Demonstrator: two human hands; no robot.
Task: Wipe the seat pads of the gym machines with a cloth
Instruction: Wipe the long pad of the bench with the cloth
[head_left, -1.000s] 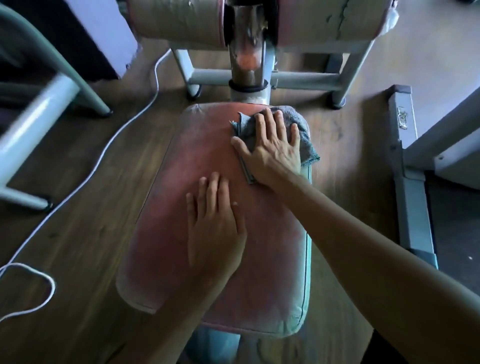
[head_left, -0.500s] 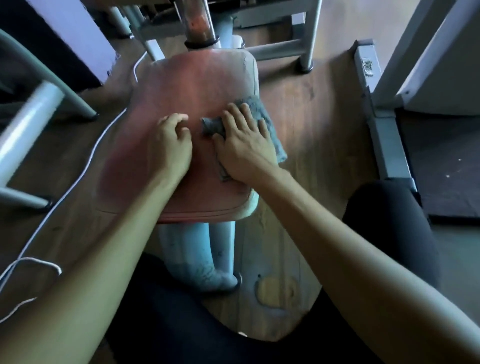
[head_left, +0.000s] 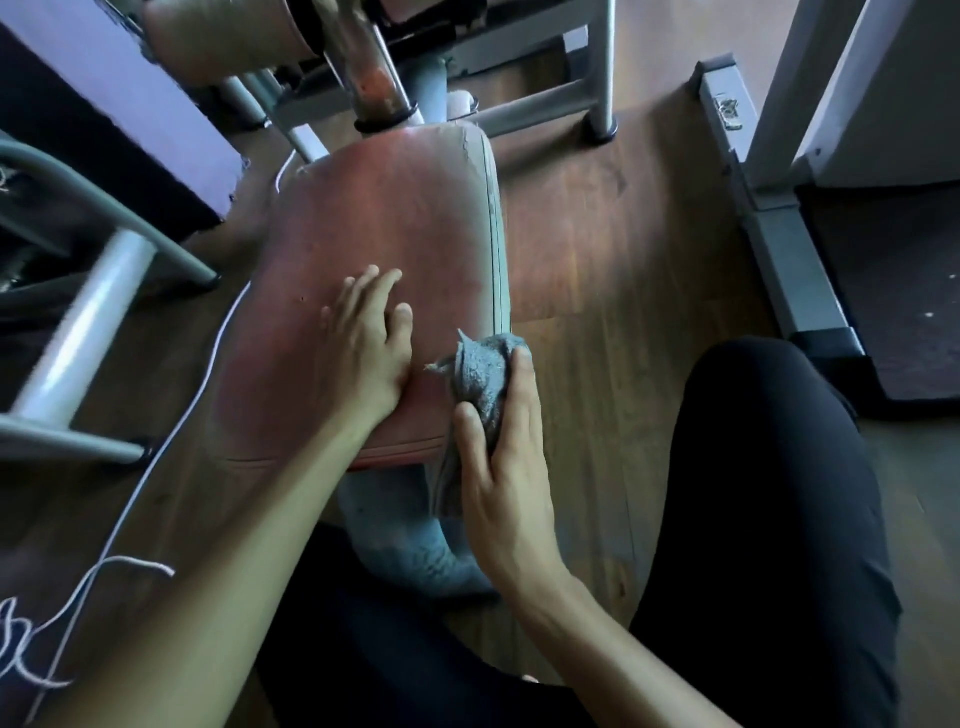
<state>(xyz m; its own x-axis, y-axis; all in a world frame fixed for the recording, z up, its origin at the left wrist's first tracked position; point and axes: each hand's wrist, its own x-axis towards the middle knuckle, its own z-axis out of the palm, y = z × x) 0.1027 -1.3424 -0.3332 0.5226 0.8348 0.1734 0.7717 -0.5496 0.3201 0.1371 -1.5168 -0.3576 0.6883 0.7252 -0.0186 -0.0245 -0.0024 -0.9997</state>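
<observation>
A worn red seat pad with a pale grey side band fills the middle of the view. My left hand rests flat on its near half, fingers spread, holding nothing. My right hand grips a bunched grey cloth at the pad's near right corner. The cloth's lower end hangs over the front edge. A grey post under the seat shows between my arms.
A chrome column and grey frame bars rise behind the pad. Another machine's white and grey tubes stand at the left. A white cord trails on the wooden floor. A grey metal base lies at right. My dark-clad knee is lower right.
My right hand has drawn the cloth from the pad's far end back to its near right corner and bunched it up. My left hand moved slightly and opened flat. The view pulled back.
</observation>
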